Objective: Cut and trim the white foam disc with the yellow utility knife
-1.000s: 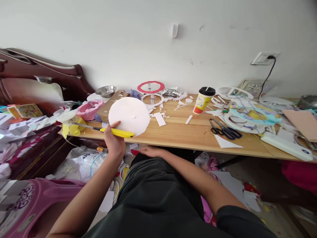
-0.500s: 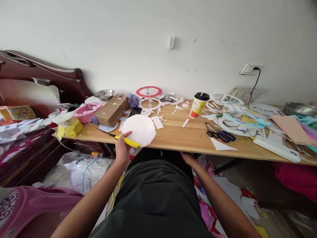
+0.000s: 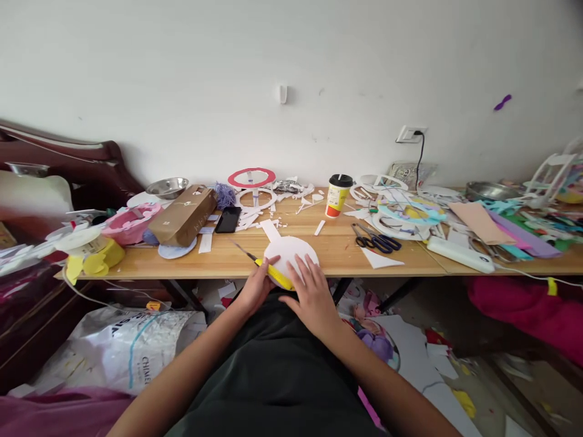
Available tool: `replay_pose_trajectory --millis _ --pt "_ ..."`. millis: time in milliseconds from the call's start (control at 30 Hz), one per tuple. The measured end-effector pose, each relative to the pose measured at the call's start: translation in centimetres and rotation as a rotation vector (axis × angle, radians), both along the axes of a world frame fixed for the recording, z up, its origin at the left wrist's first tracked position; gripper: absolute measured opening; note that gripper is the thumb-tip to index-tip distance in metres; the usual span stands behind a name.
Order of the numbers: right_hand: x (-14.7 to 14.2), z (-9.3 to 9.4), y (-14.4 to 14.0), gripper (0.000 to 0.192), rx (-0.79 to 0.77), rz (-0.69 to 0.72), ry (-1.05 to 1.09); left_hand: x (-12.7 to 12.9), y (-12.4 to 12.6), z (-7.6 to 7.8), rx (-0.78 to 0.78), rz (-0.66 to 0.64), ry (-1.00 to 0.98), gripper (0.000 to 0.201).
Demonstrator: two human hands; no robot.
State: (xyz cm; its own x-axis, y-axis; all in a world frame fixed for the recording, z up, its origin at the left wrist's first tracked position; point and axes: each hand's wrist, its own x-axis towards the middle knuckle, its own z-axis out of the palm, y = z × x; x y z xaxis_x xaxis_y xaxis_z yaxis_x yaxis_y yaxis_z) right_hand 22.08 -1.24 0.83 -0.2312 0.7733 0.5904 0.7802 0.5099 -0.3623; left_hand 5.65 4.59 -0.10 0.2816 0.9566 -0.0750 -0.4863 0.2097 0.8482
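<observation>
My left hand [image 3: 255, 289] is closed around a yellow utility knife [image 3: 281, 278], whose thin dark blade points up and left over the tabletop. Beneath the knife, at the front edge of the table, is a round white foam disc [image 3: 285, 247]. The fingers of my left hand also reach the disc's left side. My right hand [image 3: 316, 296] rests on the right part of the disc with its fingers spread. A white strip [image 3: 270, 230] lies just behind the disc.
On the wooden table [image 3: 237, 267], a black phone [image 3: 228, 220] and brown box [image 3: 184, 215] lie to the left. A lidded paper cup [image 3: 337, 197], scissors [image 3: 382, 241] and a white glue gun-like tool [image 3: 460, 254] are to the right. White scraps surround a red-topped ring stand [image 3: 252, 177].
The disc and knife have moved from above the table edge down to the right. My right hand has risen from below the edge onto the disc. The view has turned right.
</observation>
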Motion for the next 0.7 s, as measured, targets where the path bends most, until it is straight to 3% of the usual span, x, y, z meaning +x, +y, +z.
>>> replay_pose_trajectory --millis 100,200,367,500,600,667,700 --pt "-1.3 -0.5 1.9 0.041 -0.019 0.029 0.058 0.6 0.0 -0.3 0.18 -0.077 0.294 0.066" --pt "-0.2 -0.9 2.8 0.039 -0.036 -0.009 0.127 -0.6 1.1 0.0 0.346 -0.01 0.774 0.07" --pt "5.4 -0.3 3.3 0.04 -0.107 -0.155 0.247 -6.3 3.2 1.1 0.349 0.193 1.11 0.048" --pt "7.8 0.2 3.3 0.037 -0.315 -0.178 0.501 -10.2 3.1 2.0 0.277 0.208 1.317 0.056" --pt "6.8 0.4 3.8 0.041 -0.419 -0.115 0.618 -11.0 2.0 2.2 0.334 0.45 1.571 0.073" --pt "5.1 0.4 4.7 0.044 -0.507 -0.042 0.706 -11.0 1.2 1.9 0.509 0.609 1.773 0.076" --pt "4.2 0.3 5.4 0.044 -0.55 -0.003 0.755 -11.0 0.9 1.6 0.631 0.607 1.844 0.076"
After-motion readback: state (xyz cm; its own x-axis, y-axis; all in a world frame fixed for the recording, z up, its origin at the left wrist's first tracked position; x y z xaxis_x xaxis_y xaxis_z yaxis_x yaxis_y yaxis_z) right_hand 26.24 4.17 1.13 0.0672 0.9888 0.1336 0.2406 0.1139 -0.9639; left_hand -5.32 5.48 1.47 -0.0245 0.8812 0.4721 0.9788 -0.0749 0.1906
